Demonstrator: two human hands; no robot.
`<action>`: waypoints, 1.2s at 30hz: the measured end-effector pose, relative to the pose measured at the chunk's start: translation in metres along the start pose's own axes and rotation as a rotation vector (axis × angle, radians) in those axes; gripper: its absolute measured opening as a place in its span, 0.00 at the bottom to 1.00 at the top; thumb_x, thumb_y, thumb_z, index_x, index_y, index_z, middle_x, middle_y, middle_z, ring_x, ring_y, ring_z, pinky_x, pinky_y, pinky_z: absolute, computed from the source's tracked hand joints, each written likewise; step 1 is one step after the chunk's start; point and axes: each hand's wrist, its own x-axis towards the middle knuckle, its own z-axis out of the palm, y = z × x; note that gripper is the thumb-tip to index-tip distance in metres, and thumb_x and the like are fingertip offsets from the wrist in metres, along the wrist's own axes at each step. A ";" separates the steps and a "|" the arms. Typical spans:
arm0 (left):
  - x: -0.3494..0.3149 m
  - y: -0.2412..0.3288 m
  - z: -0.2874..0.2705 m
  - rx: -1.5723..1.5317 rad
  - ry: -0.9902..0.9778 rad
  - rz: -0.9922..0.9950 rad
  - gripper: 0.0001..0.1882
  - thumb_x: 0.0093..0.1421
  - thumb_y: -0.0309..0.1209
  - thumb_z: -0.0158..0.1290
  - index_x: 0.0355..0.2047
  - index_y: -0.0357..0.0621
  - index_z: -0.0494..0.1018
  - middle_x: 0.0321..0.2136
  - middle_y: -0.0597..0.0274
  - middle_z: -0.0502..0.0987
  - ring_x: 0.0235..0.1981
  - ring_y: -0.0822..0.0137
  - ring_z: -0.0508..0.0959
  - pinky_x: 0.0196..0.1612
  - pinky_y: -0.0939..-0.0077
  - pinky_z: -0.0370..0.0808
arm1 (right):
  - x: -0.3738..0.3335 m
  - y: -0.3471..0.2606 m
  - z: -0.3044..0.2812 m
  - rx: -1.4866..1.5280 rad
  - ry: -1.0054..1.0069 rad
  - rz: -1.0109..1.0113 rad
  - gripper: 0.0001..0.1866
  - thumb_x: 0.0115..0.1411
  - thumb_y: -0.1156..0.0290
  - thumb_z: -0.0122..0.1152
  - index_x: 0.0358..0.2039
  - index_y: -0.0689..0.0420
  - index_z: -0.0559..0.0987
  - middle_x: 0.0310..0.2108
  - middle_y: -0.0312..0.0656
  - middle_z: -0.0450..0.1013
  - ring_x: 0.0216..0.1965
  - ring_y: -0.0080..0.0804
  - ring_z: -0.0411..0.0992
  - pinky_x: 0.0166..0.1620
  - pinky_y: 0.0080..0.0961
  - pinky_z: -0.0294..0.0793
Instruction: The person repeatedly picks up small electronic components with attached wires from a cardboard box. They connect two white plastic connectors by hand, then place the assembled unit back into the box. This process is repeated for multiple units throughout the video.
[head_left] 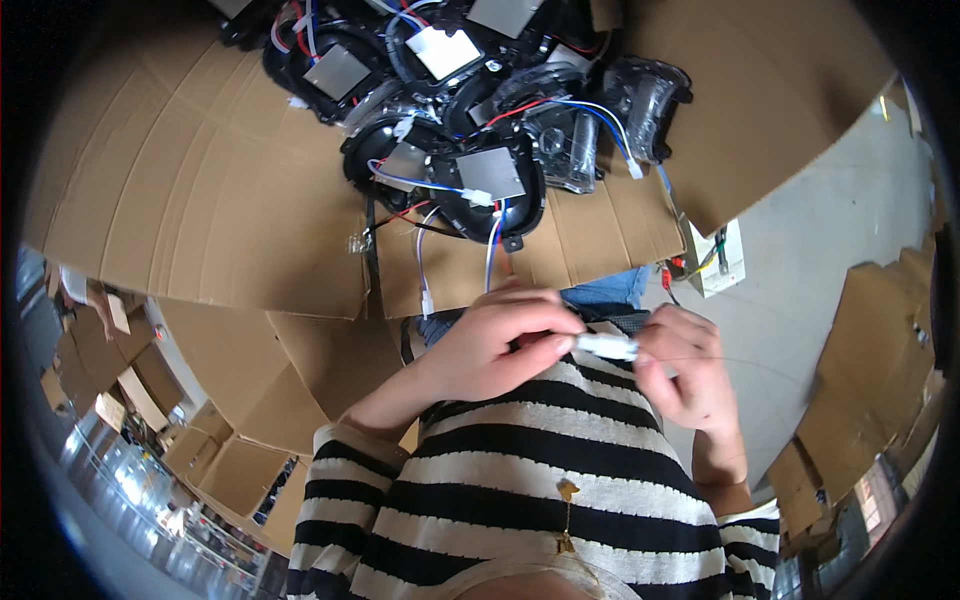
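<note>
Close in front of my striped top, my left hand [505, 340] pinches one end of a small white plug connector [606, 346]. My right hand [688, 370] has its thumb and fingers closed at the connector's other end, and a thin wire runs off to the right from there. The connector is slightly blurred. Just beyond my left hand, a black lamp housing [525, 213] with a silver plate lies on cardboard. Its white and blue wires [492, 252] run down behind my left hand; whether they join the connector is hidden.
Several more black housings, some with clear covers [640, 105], are heaped at the far side with loose wires. Cardboard flaps [200, 190] spread around them. A white box [722, 258] with red clips stands at right. Open cartons [235, 470] and a person's arm [98, 300] are at left.
</note>
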 end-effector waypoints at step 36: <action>-0.104 0.150 -0.127 0.199 0.511 0.443 0.13 0.55 0.36 0.39 0.30 0.36 0.65 0.33 0.53 0.64 0.31 0.61 0.64 0.35 0.62 0.61 | 0.008 0.010 -0.032 0.398 0.451 0.314 0.10 0.57 0.73 0.41 0.20 0.61 0.67 0.19 0.33 0.63 0.23 0.16 0.57 0.27 0.13 0.55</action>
